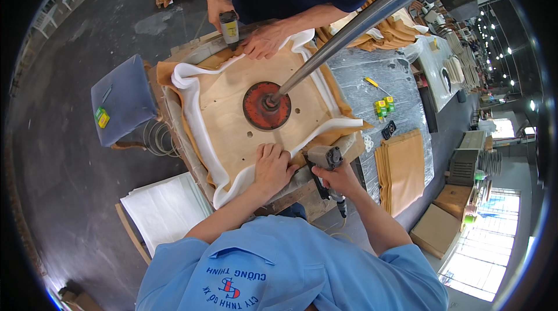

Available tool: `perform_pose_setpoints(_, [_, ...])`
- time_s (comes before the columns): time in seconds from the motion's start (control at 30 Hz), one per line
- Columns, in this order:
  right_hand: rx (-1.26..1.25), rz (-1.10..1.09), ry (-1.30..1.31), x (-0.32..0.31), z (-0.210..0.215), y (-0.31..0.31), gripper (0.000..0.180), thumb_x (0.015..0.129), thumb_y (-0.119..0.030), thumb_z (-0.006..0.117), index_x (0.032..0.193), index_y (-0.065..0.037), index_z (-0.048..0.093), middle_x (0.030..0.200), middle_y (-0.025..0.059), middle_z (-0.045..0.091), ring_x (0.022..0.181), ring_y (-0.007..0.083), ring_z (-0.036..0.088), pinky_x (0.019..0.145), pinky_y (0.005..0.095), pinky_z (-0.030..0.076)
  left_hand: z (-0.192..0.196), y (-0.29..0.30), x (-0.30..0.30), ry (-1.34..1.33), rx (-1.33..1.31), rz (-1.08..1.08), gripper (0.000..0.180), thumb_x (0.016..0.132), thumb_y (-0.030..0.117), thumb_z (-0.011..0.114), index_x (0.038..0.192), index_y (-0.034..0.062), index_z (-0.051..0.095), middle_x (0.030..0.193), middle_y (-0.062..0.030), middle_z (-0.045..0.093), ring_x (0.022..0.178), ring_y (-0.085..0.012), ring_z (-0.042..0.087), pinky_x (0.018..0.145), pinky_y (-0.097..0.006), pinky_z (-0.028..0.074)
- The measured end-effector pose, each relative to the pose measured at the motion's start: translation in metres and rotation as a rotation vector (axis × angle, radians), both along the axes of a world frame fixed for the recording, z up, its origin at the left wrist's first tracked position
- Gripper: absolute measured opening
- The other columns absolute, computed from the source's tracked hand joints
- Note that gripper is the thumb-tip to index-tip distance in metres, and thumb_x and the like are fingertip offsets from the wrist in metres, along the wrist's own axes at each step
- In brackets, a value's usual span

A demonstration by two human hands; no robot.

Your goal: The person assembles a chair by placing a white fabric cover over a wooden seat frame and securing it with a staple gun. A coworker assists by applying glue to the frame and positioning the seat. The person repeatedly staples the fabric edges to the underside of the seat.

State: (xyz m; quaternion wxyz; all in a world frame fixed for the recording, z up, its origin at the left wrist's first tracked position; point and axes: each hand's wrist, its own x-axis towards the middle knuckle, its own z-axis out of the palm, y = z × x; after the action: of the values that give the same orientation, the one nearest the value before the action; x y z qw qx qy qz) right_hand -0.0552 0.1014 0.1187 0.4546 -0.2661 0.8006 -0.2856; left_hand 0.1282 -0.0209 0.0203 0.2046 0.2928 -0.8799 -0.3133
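My left hand (274,167) presses on the near edge of a square plywood seat panel (224,102), its fingers bent over the wood and its thumb apart. My right hand (339,178) grips a staple gun (324,159) at the panel's near right corner. White padding (195,119) and a tan cover (174,102) stand up around the panel's edges. A red round press plate (256,108) on a metal rod (349,26) bears on its middle. Whatever lies beneath my left palm is hidden.
Across the panel, a co-worker's hand (264,42) rests at the far edge; their other hand holds another staple gun (229,27). On the right table (363,73) lie a yellow screwdriver (375,84), small boxes (383,106) and tan sheets (401,169). A blue cushioned seat (123,99) stands left.
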Motion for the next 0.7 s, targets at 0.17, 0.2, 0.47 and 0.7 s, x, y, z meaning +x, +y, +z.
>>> perform_pose_setpoints(0.17, [0.016,0.006,-0.041,0.000,0.001,-0.002,0.027,0.095,-0.021,0.086,0.106,0.001,0.077,0.069,0.0004,0.067,0.056,0.0079,0.061,0.052,0.0302,0.049,-0.006,-0.001,-0.009,0.020,0.043,0.009,0.024,0.085,0.030,0.086,0.090,0.0073,0.078,0.111,-0.0094,0.063,0.116,-0.0328,0.055,0.113,-0.050,0.037])
perform_pose_setpoints(0.2, [0.020,0.011,-0.044,0.001,0.001,-0.003,0.027,0.095,-0.022,0.086,0.107,0.001,0.077,0.069,0.0005,0.068,0.056,0.0079,0.061,0.053,0.0302,0.049,-0.008,0.000,-0.011,0.041,0.048,0.027,0.023,0.086,0.028,0.085,0.090,0.0074,0.078,0.111,-0.0093,0.063,0.116,-0.0327,0.055,0.113,-0.050,0.036])
perform_pose_setpoints(0.47, [0.079,0.092,0.080,0.006,0.002,-0.024,0.027,0.096,-0.024,0.085,0.108,-0.001,0.076,0.073,0.0022,0.069,0.055,0.0100,0.061,0.053,0.0317,0.049,-0.013,-0.001,-0.018,0.026,0.152,0.059,0.015,0.089,0.023,0.081,0.093,0.0084,0.079,0.115,-0.0099,0.061,0.119,-0.0326,0.054,0.123,-0.055,0.031])
perform_pose_setpoints(0.7, [0.056,0.077,0.108,0.008,0.003,-0.031,0.025,0.099,-0.024,0.082,0.098,0.000,0.074,0.063,0.0014,0.063,0.051,0.0108,0.058,0.050,0.0331,0.046,0.000,-0.004,-0.007,-0.025,0.109,0.073,0.018,0.086,0.026,0.084,0.089,0.0091,0.080,0.120,-0.0090,0.062,0.129,-0.0333,0.052,0.124,-0.061,0.028])
